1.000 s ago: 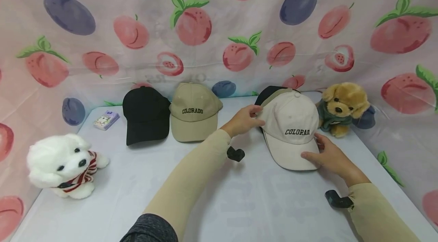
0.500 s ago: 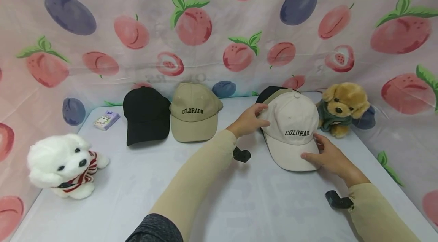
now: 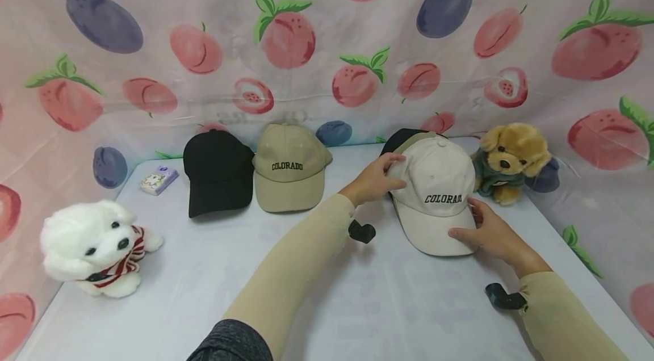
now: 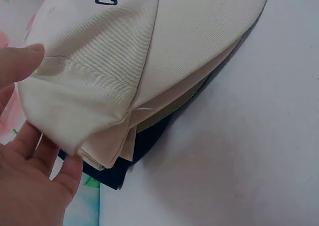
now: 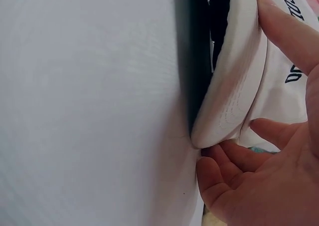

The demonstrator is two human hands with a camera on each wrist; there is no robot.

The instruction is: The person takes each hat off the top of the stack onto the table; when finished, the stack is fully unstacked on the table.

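A white baseball cap [image 3: 431,176] lettered COLORADO tops a stack on the right of the table. Behind it show the edges of a khaki cap [image 3: 415,140] and a black cap [image 3: 397,139]. My left hand [image 3: 374,180] holds the white cap's left side, its thumb on the crown and its fingers at the lower edge in the left wrist view. At the brim's right side, my right hand [image 3: 494,233] grips with the thumb on top and other fingers by the edge. The right wrist view shows the brim [image 5: 237,81] close to the tabletop.
Another black cap [image 3: 217,171] and a khaki COLORADO cap [image 3: 288,165] stand side by side at the back. A white plush dog [image 3: 82,242] sits at left, near a small purple pack [image 3: 159,179]. A brown plush dog [image 3: 516,151] sits right of the stack.
My left hand has shifted slightly right, farther onto the white cap's side. My right hand and the caps look nearly still.
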